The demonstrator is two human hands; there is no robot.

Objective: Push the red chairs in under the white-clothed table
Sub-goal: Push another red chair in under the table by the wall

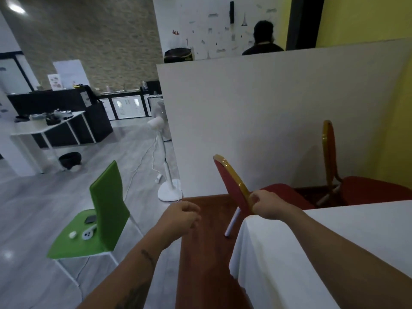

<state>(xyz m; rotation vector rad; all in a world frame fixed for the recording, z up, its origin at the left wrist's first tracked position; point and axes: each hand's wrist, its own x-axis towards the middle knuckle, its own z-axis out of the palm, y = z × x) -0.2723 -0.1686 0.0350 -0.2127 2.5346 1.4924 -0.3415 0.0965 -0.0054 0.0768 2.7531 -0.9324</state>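
A red chair (229, 181) with a gold-edged backrest stands tilted at the near corner of the white-clothed table (334, 253). My right hand (268, 205) is closed around the gold edge of its backrest. My left hand (180, 216) hovers just left of the chair, fingers loosely curled, holding nothing. A second red chair (370, 188) with a gold-framed back stands farther right along the table's far side, its seat partly hidden by the cloth.
A green chair (104, 210) with small items on its seat stands to the left. A white pedestal fan (166, 175) and its cable sit by the white partition wall (267, 108). A person sits behind the partition. The table stands on brown carpet (200, 253).
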